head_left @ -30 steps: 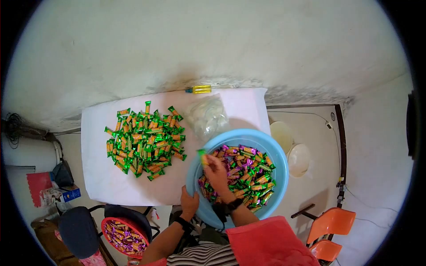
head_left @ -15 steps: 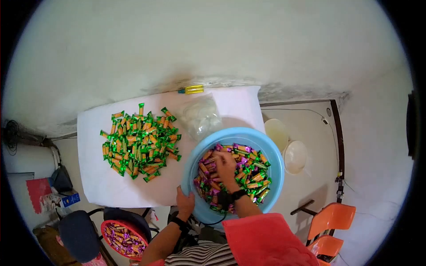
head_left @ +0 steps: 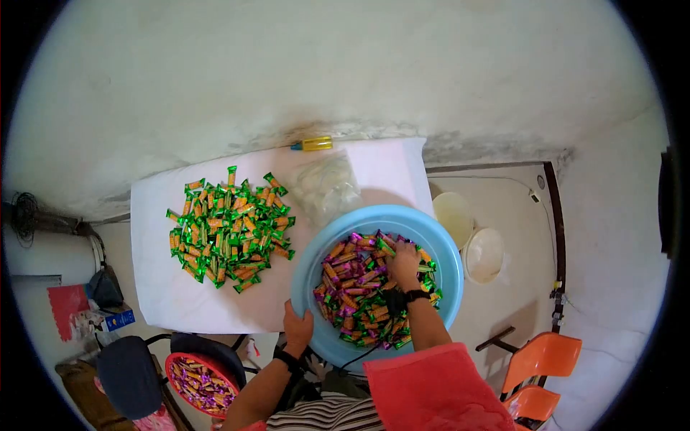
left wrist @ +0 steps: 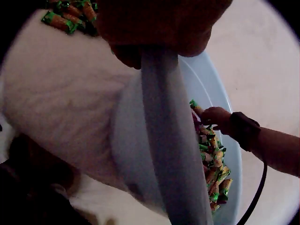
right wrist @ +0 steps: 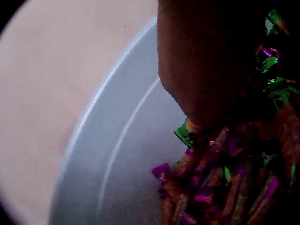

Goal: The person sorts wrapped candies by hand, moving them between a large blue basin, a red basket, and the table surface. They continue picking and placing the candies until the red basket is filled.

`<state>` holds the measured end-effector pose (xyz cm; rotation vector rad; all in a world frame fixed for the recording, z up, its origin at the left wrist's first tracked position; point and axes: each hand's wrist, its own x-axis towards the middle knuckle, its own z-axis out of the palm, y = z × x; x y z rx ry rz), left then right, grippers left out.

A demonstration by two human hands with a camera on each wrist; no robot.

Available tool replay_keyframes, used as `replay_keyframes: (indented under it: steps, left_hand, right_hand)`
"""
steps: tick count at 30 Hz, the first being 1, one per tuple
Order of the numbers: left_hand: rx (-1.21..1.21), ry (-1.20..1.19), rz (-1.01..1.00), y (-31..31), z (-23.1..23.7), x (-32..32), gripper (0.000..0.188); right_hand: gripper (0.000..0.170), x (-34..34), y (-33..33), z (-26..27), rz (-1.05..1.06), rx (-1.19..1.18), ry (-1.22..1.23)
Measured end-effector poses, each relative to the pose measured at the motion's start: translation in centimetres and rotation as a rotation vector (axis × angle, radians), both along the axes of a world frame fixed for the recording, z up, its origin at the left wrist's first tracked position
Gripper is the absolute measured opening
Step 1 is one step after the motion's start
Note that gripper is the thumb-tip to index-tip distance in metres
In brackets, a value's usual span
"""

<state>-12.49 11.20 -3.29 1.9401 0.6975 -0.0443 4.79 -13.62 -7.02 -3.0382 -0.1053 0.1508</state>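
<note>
Partly between both hands (head_left: 298, 329) (head_left: 405, 266), wrapped snacks (head_left: 352, 291)

1. Twelve o'clock: left hand (left wrist: 161, 28) grips basin rim (left wrist: 166, 122).
2. Three o'clock: right hand (left wrist: 218, 118) pinches green-ended packet (left wrist: 196, 107).
3. Four o'clock: heaped packets (left wrist: 215, 171) lie inside.
4. Eleven o'clock: loose packets (left wrist: 58, 22) lie on pale cloth (left wrist: 61, 79).

Left wrist view: I find the left hand (left wrist: 161, 28) cropped by the top edge. Right wrist view: shadow hides from me the fingertips of the right hand (right wrist: 208, 61).
</note>
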Motion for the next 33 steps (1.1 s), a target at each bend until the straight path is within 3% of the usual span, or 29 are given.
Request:
replay_keyframes:
  steps: [1, 3, 5, 8, 11, 13, 15, 20, 21, 23, 25, 27, 30, 33]
  left_hand:
    - [0.03, 0.062, 0.012, -0.1, -0.3, 0.0, 0.045]
    - [0.062, 0.119, 0.05, 0.0, 0.4, 0.4, 0.045]
    - [-0.041, 0.194, 0.013, 0.3, 3.0, 1.4, 0.045]
    - [-0.019, 0.085, 0.0, 0.4, 1.2, 0.4, 0.044]
    - [-0.105, 0.08, 0.002, 0.7, 1.4, 0.5, 0.043]
    - [-0.073, 0.04, -0.002, 0.8, 1.6, 0.6, 0.042]
    - [-0.018, 0.094, -0.031, 0.6, 2.0, 0.6, 0.043]
    - [0.015, 0.08, -0.034, 0.4, -0.1, 0.0, 0.043]
    - [0.079, 0.064, -0.033, 0.3, -0.2, 0.0, 0.042]
    - [0.066, 0.053, -0.019, 0.0, 1.2, 0.4, 0.043]
    - [0.051, 0.058, -0.009, 0.0, 1.7, 0.5, 0.043]
    - [0.0, -0.023, -0.007, 0.1, 0.6, 0.1, 0.045]
    - [-0.012, 0.01, 0.027, 0.0, -0.9, -0.1, 0.045]
    - [0.029, -0.037, -0.011, 0.0, 1.1, 0.1, 0.046]
  right_hand:
    - [0.036, -0.2, 0.4, 1.6, 0.008, -0.001, -0.005]
    - [0.035, -1.0, 1.6, 4.1, -0.088, 0.552, 0.107]
    - [0.039, -1.4, 3.2, 3.7, -0.049, 0.655, 0.216]
    - [0.034, -1.6, 9.6, 5.5, -0.003, 1.288, 0.306]
    - [0.03, 0.3, 16.2, 6.6, -0.063, 1.187, 0.465]
    - [0.028, 1.3, 20.2, 7.3, -0.084, 1.274, 0.474]
    - [0.028, 1.6, 22.8, 4.2, 0.081, 1.467, 0.286]
    - [0.027, -0.9, 19.9, 5.6, 0.017, 1.276, 0.197]
    - [0.027, -2.1, 18.1, 5.8, 0.033, 1.173, 0.16]
    - [0.024, -4.6, 13.7, 3.7, -0.002, 1.294, 0.126]
    - [0.021, -7.2, 8.5, 4.4, -0.12, 1.192, 0.281]
    - [0.021, -10.2, 3.5, 4.0, -0.118, 0.901, 0.173]
    - [0.026, -14.3, -2.9, 4.8, -0.236, 0.784, 0.159]
    - [0.026, -17.5, -5.6, 6.0, -0.38, 0.675, 0.163]
